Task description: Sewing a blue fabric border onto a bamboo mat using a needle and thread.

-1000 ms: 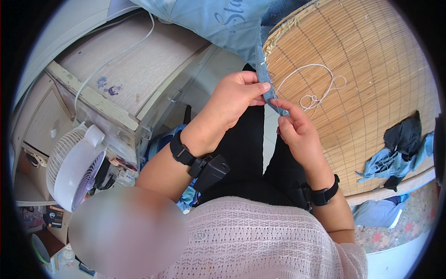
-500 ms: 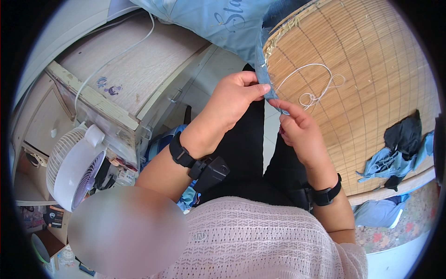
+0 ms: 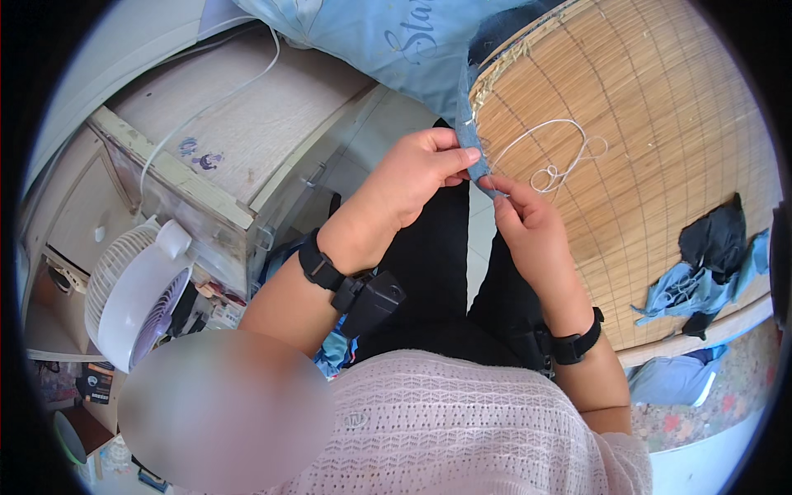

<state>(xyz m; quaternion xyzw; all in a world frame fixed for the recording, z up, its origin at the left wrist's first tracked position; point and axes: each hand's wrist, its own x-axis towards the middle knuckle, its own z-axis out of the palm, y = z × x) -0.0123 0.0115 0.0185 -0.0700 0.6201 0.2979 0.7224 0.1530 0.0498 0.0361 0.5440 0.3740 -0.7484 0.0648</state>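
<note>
A narrow blue denim strip runs along the frayed edge of a bamboo mat. My left hand pinches it between thumb and fingers at the mat's near left corner. Just to the right, my right hand is closed on the strip's lower end, thumb against the fingertips. Any needle there is too small to make out. White thread leads from beside my fingers and lies in loose loops on the mat.
Black cloth and blue denim scraps lie on the mat's right side. A light blue printed cloth hangs beyond my hands. To the left stand a wooden cabinet with a cable and a white fan.
My right hand has turned and moved slightly, its thumb now up against the strip's end. The left hand keeps its pinch. The thread loops have barely shifted.
</note>
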